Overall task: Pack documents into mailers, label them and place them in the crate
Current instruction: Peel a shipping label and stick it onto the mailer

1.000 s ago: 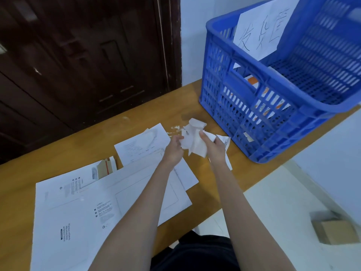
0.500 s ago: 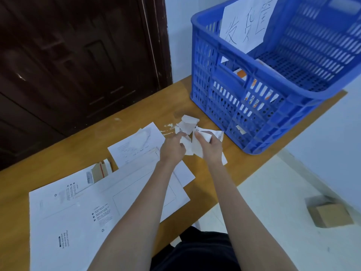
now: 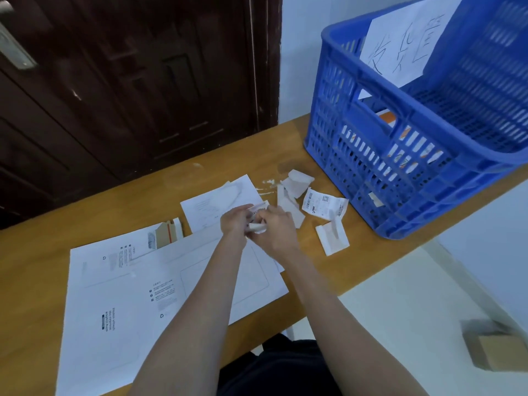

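My left hand [image 3: 235, 221] and my right hand [image 3: 275, 228] meet over the middle of the wooden table [image 3: 37, 252], both pinching a small white label [image 3: 257, 226] between them. Under my arms lie two large white mailers [image 3: 120, 295], flat and overlapping. A printed document sheet [image 3: 211, 204] lies just beyond my hands. To the right sit loose scraps of label backing [image 3: 295, 182], a printed shipping label [image 3: 324, 205] and another scrap [image 3: 333, 238]. The blue crate [image 3: 380, 155] stands at the table's far right corner, with mailers showing through its slots.
A handwritten paper sign [image 3: 403, 44] leans inside the crate. A dark wooden door [image 3: 128, 81] stands behind the table. A small cardboard piece [image 3: 168, 234] pokes from a mailer's end. On the floor to the right lies a brown box [image 3: 497, 350].
My hands dropped the bunched paper scraps near the crate and drew back toward me, coming together on a small label. The camera tilted slightly.
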### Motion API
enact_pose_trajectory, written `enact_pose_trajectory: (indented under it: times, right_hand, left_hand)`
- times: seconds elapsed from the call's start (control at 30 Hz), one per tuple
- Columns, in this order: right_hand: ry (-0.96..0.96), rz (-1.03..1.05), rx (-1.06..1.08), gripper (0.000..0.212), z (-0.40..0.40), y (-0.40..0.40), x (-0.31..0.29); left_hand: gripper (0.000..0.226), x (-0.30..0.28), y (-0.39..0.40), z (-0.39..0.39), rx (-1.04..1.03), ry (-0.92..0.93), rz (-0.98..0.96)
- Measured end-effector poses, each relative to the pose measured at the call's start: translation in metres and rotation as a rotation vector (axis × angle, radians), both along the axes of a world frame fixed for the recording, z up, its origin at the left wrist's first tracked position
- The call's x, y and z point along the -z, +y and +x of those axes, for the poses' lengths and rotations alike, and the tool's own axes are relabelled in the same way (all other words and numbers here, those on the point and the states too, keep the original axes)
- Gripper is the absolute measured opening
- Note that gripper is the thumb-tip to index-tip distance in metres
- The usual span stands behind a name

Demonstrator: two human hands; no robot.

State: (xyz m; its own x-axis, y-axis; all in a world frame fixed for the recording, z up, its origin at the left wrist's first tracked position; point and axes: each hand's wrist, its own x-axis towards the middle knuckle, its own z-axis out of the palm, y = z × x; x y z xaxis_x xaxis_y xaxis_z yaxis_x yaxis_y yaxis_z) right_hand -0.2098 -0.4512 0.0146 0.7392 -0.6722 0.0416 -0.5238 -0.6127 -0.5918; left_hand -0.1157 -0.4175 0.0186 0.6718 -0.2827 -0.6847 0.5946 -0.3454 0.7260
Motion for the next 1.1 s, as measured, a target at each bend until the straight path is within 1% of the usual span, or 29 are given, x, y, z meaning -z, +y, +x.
enact_pose_trajectory:
  times: [0.07,0.13,0.17,0.23,0.27,0.3,0.33,0.37,0.4,0.43,0.47,0.5,0.57,0.6,0.63,0.67,0.7,0.77,0.8,0.87,0.9,0.97,1.03,1.1]
  right_hand:
    - [0.102,0.009,-0.064,0.025,0.003,0.004,-0.006]
    - [0.242,0.100,-0.160,0.031,0.005,0.004,-0.014]
    - [0.332,0.203,-0.234,0.032,0.006,0.003,-0.016]
    - [0.477,0.515,-0.382,0.031,0.006,0.004,-0.019]
    - [0.472,0.674,-0.409,0.030,0.005,0.005,-0.020]
    - [0.397,0.793,-0.367,0.027,0.005,0.006,-0.016]
    - [0.273,0.860,-0.260,0.022,0.005,0.006,-0.012]
    - [0.144,0.878,-0.113,0.019,0.007,0.006,-0.008]
    - [0.044,0.851,0.032,0.020,0.010,0.005,-0.002]
    - [0.009,0.789,0.142,0.018,0.013,0.003,0.006]
    - [0.021,0.730,0.210,0.016,0.016,0.003,0.010]
    - [0.052,0.712,0.247,0.018,0.020,0.006,0.014]
    - [0.090,0.785,0.256,0.028,0.027,0.013,0.023]
    - [0.101,0.828,0.258,0.029,0.031,0.019,0.025]
    - [0.112,0.851,0.261,0.024,0.033,0.024,0.027]
    - [0.129,0.843,0.261,0.015,0.035,0.029,0.029]
    - [0.143,0.818,0.254,0.011,0.036,0.033,0.031]
    - [0.163,0.781,0.244,0.026,0.039,0.039,0.035]
    - [0.172,0.784,0.251,0.027,0.039,0.040,0.036]
    - [0.200,0.779,0.239,0.027,0.040,0.040,0.042]
    - [0.216,0.771,0.227,0.027,0.040,0.040,0.045]
    - [0.240,0.761,0.211,0.023,0.039,0.039,0.049]
    - [0.252,0.752,0.223,0.019,0.037,0.040,0.054]
    - [0.274,0.728,0.239,0.023,0.037,0.042,0.056]
  left_hand:
    - [0.016,0.005,0.010,0.003,-0.044,0.022,0.027]
    - [0.017,0.011,0.020,0.006,-0.071,0.011,0.063]
    - [0.018,0.017,0.024,0.008,-0.084,-0.020,0.087]
    - [0.016,0.025,0.033,0.012,-0.122,-0.095,0.098]
    - [0.016,0.026,0.038,0.013,-0.122,-0.140,0.098]
    - [0.016,0.027,0.045,0.013,-0.103,-0.179,0.109]
    - [0.017,0.026,0.052,0.011,-0.084,-0.213,0.116]
    - [0.017,0.026,0.059,0.011,-0.071,-0.236,0.114]
    - [0.018,0.027,0.066,0.010,-0.062,-0.252,0.110]
    - [0.019,0.029,0.073,0.009,-0.053,-0.270,0.106]
    - [0.022,0.032,0.079,0.009,-0.039,-0.287,0.108]
    - [0.024,0.034,0.085,0.008,-0.023,-0.298,0.114]
    - [0.024,0.037,0.095,0.006,-0.009,-0.308,0.123]
    - [0.023,0.038,0.098,0.006,-0.012,-0.308,0.124]
    - [0.021,0.040,0.102,0.005,-0.024,-0.305,0.124]
    - [0.018,0.041,0.104,0.005,-0.036,-0.293,0.126]
    - [0.016,0.042,0.107,0.005,-0.048,-0.274,0.132]
    - [0.014,0.043,0.112,0.006,-0.077,-0.242,0.166]
    - [0.012,0.042,0.115,0.006,-0.069,-0.256,0.223]
    - [0.008,0.043,0.123,0.007,0.044,-0.336,0.385]
    - [0.005,0.045,0.126,0.007,0.085,-0.363,0.429]
    - [0.004,0.051,0.132,0.009,0.105,-0.359,0.414]
    - [0.005,0.057,0.137,0.010,0.081,-0.335,0.373]
    - [0.003,0.060,0.139,0.009,0.082,-0.337,0.371]
